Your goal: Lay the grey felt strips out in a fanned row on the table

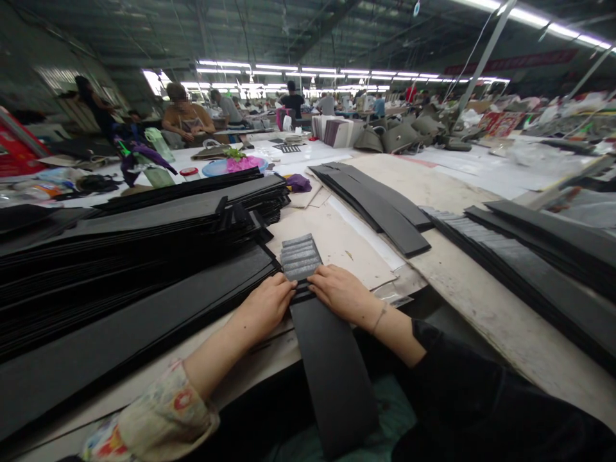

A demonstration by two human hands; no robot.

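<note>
A long dark grey strip (332, 372) of flat sheet material runs from the table edge down over my lap. At its far end, my left hand (264, 305) grips the left edge with fingers bent and pressed together. My right hand (344, 295) holds the right edge of that same end, its fingers curled over the top. Just beyond my fingertips lies a fanned set of strip ends (301, 253), stepped one over another, with a mottled light grey surface. My thumbs are partly hidden.
Tall piles of dark strips (144, 276) stand at left. More strips lie ahead right (370, 199) and far right (529, 269). Beige board (337, 240) covers the table. A purple cloth (298, 183) and a pink-topped blue dish (235, 165) sit farther back. Several people work behind.
</note>
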